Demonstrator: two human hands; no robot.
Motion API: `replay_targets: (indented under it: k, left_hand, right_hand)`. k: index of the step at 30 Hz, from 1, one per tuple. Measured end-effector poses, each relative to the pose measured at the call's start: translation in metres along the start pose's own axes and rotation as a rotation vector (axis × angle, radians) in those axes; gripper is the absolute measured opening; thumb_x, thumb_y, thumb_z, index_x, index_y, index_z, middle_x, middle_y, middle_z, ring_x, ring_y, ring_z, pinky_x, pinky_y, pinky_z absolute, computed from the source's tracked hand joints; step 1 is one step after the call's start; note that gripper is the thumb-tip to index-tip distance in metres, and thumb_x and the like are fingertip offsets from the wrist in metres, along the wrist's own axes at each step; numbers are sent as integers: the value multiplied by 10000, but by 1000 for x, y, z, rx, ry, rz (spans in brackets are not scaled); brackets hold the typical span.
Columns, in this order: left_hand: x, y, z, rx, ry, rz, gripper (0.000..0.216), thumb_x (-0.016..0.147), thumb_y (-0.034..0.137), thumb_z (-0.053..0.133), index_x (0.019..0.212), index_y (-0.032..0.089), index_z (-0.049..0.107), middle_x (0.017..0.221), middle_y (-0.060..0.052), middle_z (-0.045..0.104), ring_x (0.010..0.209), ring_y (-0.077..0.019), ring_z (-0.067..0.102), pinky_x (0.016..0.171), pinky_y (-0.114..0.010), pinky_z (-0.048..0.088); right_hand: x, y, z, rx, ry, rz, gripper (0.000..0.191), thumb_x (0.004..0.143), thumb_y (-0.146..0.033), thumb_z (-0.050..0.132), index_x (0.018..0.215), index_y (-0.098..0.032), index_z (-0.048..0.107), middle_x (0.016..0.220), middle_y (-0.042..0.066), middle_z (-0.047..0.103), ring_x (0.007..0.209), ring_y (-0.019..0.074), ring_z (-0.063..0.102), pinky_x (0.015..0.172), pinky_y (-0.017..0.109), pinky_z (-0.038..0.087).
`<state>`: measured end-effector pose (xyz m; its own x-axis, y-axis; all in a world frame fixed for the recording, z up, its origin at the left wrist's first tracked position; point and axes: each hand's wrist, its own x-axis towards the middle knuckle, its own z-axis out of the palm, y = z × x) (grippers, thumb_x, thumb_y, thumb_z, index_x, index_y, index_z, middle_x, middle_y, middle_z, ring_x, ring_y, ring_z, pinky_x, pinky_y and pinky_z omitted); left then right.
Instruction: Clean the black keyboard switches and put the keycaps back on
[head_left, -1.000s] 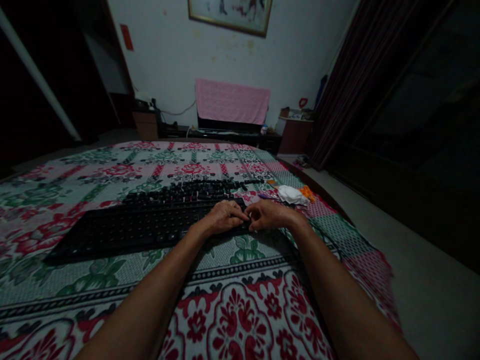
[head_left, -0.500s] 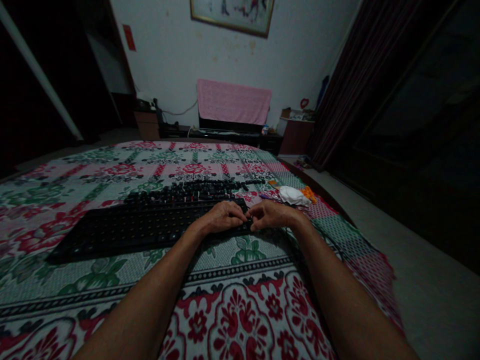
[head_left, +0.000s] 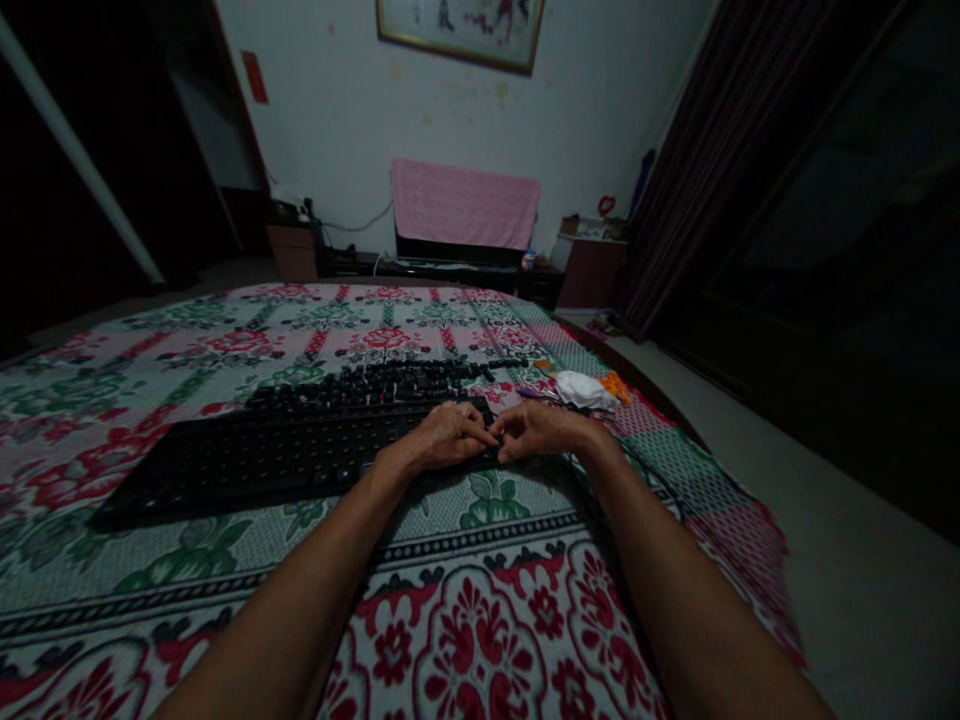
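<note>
A black keyboard (head_left: 247,460) with most of its keycaps off lies across the patterned cover. Over its right end, my left hand (head_left: 450,436) rests with its fingers curled and pointing right. My right hand (head_left: 536,430) meets it there, thumb and forefinger pinched at the keyboard's right edge. The fingertips of both hands nearly touch; whatever small thing may be between them is too dark to make out. Behind the keyboard a long heap of loose black keycaps (head_left: 382,380) is spread out.
Right of the keycaps lie a crumpled white cloth or tissue (head_left: 583,390), something orange (head_left: 616,386) and a purple thin tool (head_left: 529,393). A dark cable (head_left: 652,480) runs by my right forearm. Farther off, a pink towel (head_left: 465,203) covers a screen.
Both hands stay at the keyboard's right end, with only slight finger movement. The view has shifted a little.
</note>
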<state>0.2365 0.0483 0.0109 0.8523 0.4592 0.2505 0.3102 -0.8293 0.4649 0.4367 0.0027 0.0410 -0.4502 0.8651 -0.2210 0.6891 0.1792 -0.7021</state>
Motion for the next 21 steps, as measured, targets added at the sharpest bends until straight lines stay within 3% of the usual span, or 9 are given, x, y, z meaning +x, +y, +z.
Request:
replay_targets:
  k: [7, 14, 18, 21]
  left_hand:
    - [1, 2, 1, 55, 16, -13, 250, 772, 266, 508, 945, 294, 687, 933, -9, 598, 852, -135, 509, 784, -251, 380]
    - [1, 4, 2, 47, 27, 4, 237, 759, 246, 522, 913, 287, 697, 908, -5, 610, 843, -131, 530, 789, -247, 398]
    - [-3, -1, -5, 44, 169, -73, 247, 768, 207, 490, 897, 233, 699, 917, -18, 629, 832, -129, 551, 769, -238, 429]
    - [-11, -9, -15, 237, 332, -277, 262, 772, 205, 466, 907, 207, 690, 975, -47, 621, 891, -172, 540, 841, -301, 424]
  right_hand:
    - [-5, -2, -2, 99, -57, -30, 395, 661, -361, 632, 993, -149, 612, 637, -48, 520, 563, 67, 434, 535, 186, 330]
    - [-1, 0, 1, 116, 1, -22, 308, 652, -314, 625, 907, -142, 634, 623, -50, 515, 551, 63, 418, 523, 183, 330]
    - [-4, -7, 1, 137, 0, 21, 326, 664, -292, 608, 951, -138, 630, 659, -35, 558, 556, 68, 444, 532, 192, 349]
    - [-6, -9, 1, 145, 11, 40, 336, 674, -293, 607, 963, -124, 628, 659, -20, 571, 553, 73, 462, 528, 197, 363]
